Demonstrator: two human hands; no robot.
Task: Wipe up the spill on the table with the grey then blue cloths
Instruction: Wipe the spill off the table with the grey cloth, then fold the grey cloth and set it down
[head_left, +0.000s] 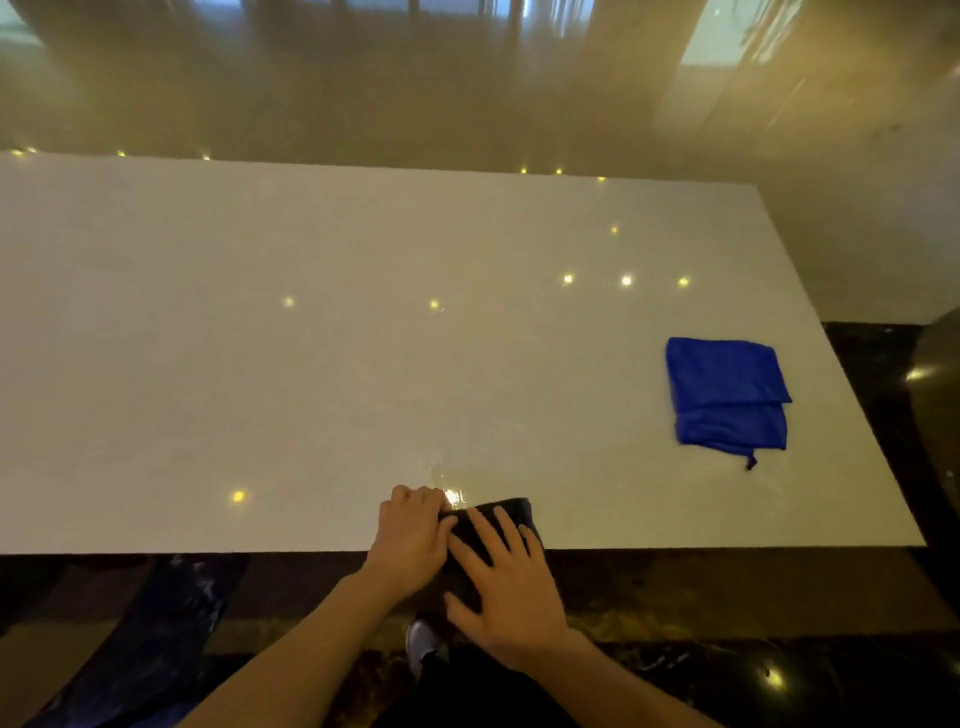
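While both hands press it, the grey cloth (493, 525) sits at the table's (260, 364) near edge, touching the spill (449, 486)

Left hand (410, 540) clutches its corner, right hand (506, 587) lies flat, fingers spread; half overhanging, it may slip off; blue cloth (727, 397) waits far right of it

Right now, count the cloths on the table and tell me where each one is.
2. The dark grey cloth is at the near edge under both hands, beside the wet patch. The blue cloth lies folded toward the table's right end, untouched.
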